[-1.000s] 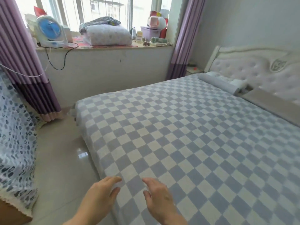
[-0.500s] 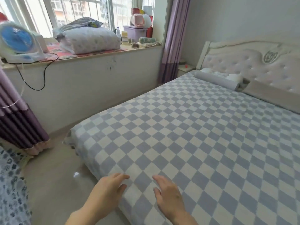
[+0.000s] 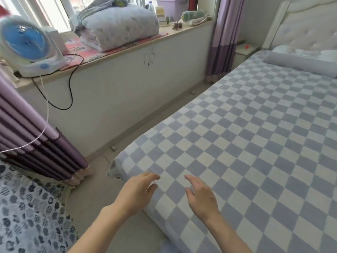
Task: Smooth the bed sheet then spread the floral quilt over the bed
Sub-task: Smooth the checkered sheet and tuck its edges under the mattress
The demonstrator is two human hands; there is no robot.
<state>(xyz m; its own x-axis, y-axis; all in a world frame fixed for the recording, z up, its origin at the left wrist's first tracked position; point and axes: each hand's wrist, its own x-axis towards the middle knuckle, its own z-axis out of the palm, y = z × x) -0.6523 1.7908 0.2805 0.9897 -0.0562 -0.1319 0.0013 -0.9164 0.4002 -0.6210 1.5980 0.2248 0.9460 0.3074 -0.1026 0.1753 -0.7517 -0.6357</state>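
Note:
A blue-and-white checked bed sheet (image 3: 255,136) covers the bed and lies flat. My left hand (image 3: 137,192) hovers palm-down over the sheet's near left corner, fingers apart, holding nothing. My right hand (image 3: 201,197) is beside it, a little further onto the sheet, also open and empty. A folded pale floral quilt (image 3: 120,27) rests on the window sill at the back left, well away from both hands.
A blue desk fan (image 3: 27,46) with a black cord stands on the sill. Purple curtains (image 3: 32,136) hang at left and by the headboard (image 3: 306,28). A spotted cloth (image 3: 27,212) lies at lower left. A grey bolster (image 3: 299,63) lies at the bed's head.
The view has swung left and come closer to the window sill. Both hands have shifted toward the sheet's near left corner and stay open.

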